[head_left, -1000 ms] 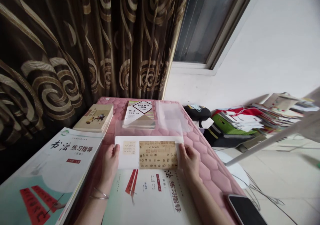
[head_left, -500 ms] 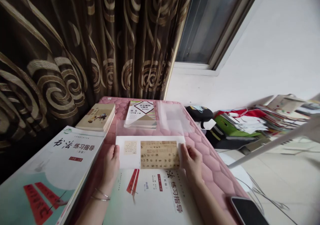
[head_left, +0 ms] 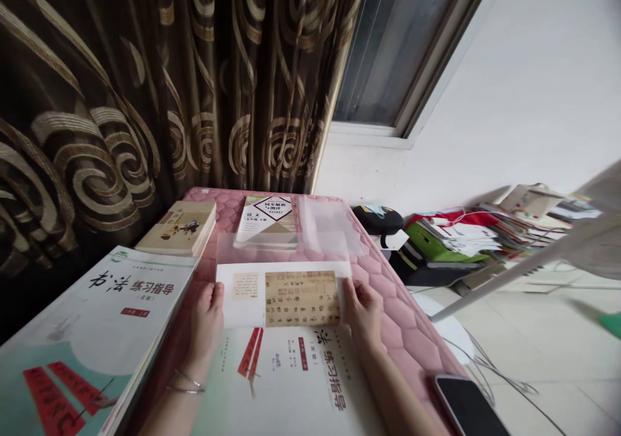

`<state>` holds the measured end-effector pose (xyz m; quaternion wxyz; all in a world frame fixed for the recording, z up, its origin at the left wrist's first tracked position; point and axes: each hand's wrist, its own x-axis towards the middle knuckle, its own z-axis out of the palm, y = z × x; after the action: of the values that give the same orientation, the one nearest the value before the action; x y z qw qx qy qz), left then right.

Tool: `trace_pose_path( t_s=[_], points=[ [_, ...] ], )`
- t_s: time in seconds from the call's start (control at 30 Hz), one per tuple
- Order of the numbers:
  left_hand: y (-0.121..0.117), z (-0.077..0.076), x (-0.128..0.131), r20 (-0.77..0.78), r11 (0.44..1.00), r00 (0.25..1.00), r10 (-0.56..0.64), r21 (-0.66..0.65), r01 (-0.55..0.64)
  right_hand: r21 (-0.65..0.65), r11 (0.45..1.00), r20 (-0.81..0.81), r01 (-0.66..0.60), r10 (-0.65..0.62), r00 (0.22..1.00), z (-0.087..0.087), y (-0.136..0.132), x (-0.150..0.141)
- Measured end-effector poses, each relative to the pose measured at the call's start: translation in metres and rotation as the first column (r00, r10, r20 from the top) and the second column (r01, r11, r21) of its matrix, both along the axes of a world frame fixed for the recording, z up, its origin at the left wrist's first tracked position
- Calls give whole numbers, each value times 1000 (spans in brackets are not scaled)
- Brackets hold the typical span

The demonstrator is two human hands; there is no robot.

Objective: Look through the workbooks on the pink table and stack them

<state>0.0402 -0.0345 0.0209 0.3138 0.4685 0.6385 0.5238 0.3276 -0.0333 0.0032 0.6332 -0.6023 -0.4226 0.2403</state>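
Hands apart, one at each side of the white page [head_left: 245, 310] with its calligraphy picture. Left hand [head_left: 208, 319] clamped on the page's left edge, right hand [head_left: 363, 310] on its right edge, thumbs uppermost. The page lay between the two; clear film [head_left: 281, 245] reached past its far edge. The green-and-white cover [head_left: 272, 384] lay nearer the wearer, between the forearms. Left of the left hand sat a book stack [head_left: 97, 319]; beyond that hand, tan books [head_left: 179, 229]. Phone [head_left: 468, 403] lay right of the right forearm, on the pink quilted table [head_left: 407, 332].
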Motion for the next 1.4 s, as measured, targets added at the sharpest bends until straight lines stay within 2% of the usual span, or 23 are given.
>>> trace_pose_path(
  t_s=[0.13, 0.33, 0.63, 0.9, 1.0, 1.17, 1.4],
  points=[
    [1, -5, -1, -57, 999, 998, 10, 49, -7, -4, 1000, 5, 13, -13, 1000, 0, 1, 0],
    [4, -13, -4, 14, 1000, 1000, -9, 23, 8, -11, 1000, -11, 18, -18, 1000, 3, -2, -3],
    [1, -11, -3, 129, 999, 991, -32, 18, 30, -1, 1000, 0, 18, -18, 1000, -2, 1, 1],
    [3, -15, -3, 87, 998, 996, -33, 52, 28, -11, 1000, -50, 1, -1, 999, 2, -2, -1],
    [2, -13, -2, 116, 999, 993, -31, 36, 27, 1, 1000, -87, -28, 28, 996, -1, -1, 0],
    [1, -9, 0, 96, 1000, 995, -3, -5, 4, 12, 1000, -60, -26, 27, 998, -6, 1, 1],
    [-1, -4, 1, 33, 1000, 999, 16, 9, -17, -8, 1000, -55, -11, 11, 998, 3, -2, -1]
  ],
)
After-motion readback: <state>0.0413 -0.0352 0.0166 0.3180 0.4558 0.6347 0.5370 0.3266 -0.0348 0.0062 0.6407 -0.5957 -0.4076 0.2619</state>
